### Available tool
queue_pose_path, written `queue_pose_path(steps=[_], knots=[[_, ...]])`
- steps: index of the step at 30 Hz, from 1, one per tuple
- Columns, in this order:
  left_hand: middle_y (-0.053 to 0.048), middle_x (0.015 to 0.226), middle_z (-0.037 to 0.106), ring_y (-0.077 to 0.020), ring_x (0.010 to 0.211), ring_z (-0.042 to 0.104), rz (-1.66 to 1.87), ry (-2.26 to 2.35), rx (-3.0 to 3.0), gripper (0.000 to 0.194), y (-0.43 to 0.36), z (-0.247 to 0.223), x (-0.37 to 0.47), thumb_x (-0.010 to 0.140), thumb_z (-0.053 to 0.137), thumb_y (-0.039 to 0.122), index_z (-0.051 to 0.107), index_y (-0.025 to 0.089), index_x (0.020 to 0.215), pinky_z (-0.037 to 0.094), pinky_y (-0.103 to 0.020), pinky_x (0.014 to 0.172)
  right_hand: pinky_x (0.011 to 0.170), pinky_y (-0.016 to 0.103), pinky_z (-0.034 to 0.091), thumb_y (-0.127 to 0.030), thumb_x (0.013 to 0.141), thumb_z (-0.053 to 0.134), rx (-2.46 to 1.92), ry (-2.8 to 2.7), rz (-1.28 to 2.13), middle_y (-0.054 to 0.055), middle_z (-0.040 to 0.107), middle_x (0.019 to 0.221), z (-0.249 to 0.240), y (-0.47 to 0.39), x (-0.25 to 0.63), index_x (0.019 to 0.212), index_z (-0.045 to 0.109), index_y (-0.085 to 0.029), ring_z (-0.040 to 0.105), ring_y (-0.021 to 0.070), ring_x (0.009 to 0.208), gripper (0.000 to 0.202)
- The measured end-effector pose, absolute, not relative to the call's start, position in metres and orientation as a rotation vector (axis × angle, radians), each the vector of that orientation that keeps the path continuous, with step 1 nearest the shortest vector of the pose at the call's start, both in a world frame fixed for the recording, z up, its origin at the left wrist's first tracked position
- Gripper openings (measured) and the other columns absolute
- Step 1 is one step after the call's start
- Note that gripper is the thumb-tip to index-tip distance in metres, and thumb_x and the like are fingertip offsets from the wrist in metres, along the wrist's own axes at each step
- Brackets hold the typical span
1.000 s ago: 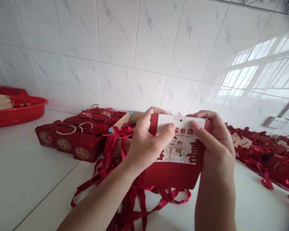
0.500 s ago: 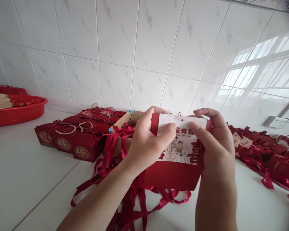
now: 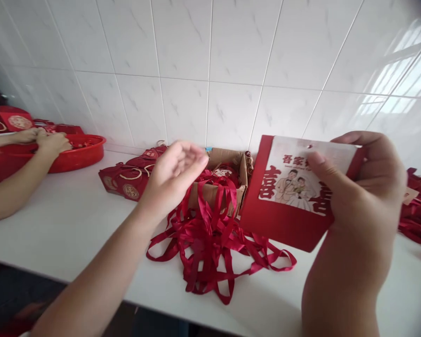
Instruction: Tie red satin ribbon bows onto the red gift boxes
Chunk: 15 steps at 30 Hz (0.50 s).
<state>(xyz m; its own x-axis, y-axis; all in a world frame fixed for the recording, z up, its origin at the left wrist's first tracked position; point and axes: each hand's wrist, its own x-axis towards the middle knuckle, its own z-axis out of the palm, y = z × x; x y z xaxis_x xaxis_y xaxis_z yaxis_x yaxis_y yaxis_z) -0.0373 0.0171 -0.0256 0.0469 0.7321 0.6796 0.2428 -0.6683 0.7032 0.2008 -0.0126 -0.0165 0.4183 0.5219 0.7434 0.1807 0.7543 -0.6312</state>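
R hand (image 3: 368, 187) pinches white card (image 3: 296, 180) flat on red sheet (image 3: 287, 227) (prob. so neither slips), held up rt of carton (image 3: 231, 157); L hand (image 3: 175, 173) holding nothing, loosely curled, nr ribbons (image 3: 195, 255).

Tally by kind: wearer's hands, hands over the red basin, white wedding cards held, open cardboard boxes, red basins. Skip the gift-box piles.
Wearer's left hand and right hand: 2
Co-worker's hands: 2
White wedding card: 1
Open cardboard box: 1
Red basin: 1
Total: 7
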Motion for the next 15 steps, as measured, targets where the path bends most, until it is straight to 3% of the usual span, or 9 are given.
queue_pose_path(steps=[4, 10, 15], knots=[[-0.001, 0.078, 0.066, -0.0157, 0.073, 0.062, 1.023, 1.376, 2.168, 0.014, 0.016, -0.075, -0.083, 0.083, 0.060, 0.033, 0.061, 0.020, 0.084, 0.049, -0.027, 0.068, 0.048, 0.022, 0.050, -0.020, 0.067, 0.079, -0.732, -1.116, 0.090, 0.001, 0.057, 0.073, -0.015, -0.013, 0.223, 0.087, 0.060, -0.019, 0.056, 0.0106, 0.058, 0.028], [0.000, 0.073, 0.068, -0.0151, 0.064, 0.061, 0.624, 1.551, 2.243, 0.016, 0.012, -0.147, -0.092, 0.084, 0.051, 0.030, 0.063, 0.020, 0.079, 0.046, -0.025, 0.061, 0.051, 0.025, 0.049, -0.019, 0.066, 0.079, -0.704, -1.102, 0.040, 0.001, 0.058, 0.075, -0.015, -0.016, 0.226, 0.088, 0.061, -0.018, 0.057, 0.0116, 0.061, 0.028], [-0.003, 0.084, 0.070, -0.0218, 0.084, 0.062, 0.540, 1.602, 2.372, 0.020, 0.001, -0.164, -0.070, 0.084, 0.055, 0.036, 0.069, 0.021, 0.081, 0.047, -0.032, 0.074, 0.048, 0.026, 0.049, -0.021, 0.068, 0.078, -0.707, -1.144, 0.084, 0.002, 0.059, 0.076, -0.016, -0.015, 0.224, 0.089, 0.059, -0.018, 0.057, 0.0127, 0.061, 0.028]])
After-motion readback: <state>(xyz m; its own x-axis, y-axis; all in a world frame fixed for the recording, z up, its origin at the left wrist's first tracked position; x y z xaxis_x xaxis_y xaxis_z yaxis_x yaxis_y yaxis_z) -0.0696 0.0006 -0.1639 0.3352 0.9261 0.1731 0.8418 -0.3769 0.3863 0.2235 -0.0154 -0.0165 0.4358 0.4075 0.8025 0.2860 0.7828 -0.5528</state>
